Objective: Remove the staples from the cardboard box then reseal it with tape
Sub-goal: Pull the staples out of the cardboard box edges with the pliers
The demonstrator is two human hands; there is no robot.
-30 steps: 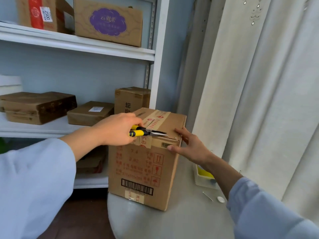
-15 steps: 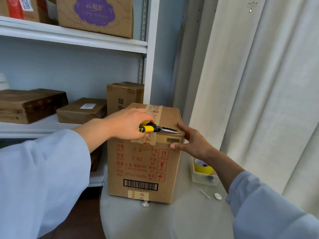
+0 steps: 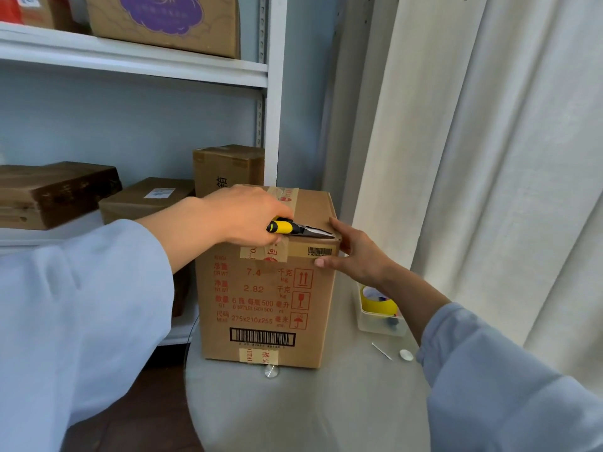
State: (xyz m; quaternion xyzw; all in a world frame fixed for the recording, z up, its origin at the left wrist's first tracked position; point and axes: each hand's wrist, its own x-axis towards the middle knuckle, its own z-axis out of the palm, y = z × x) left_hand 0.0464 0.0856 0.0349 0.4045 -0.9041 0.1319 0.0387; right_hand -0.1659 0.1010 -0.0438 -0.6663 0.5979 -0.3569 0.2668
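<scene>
Your left hand grips pliers, tips at the box top's front-right corner. Right hand, fingers straight, braces that corner; tape sits near the tabletop's right edge.

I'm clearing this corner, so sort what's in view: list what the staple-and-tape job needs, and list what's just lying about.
For the job:
box on the table
pliers, gripped by the left hand, tips at the box's top edge
right hand, steadying the box corner
tape roll in the clear tub

Lying about:
shelf boxes
small pin and disc
curtain
</scene>
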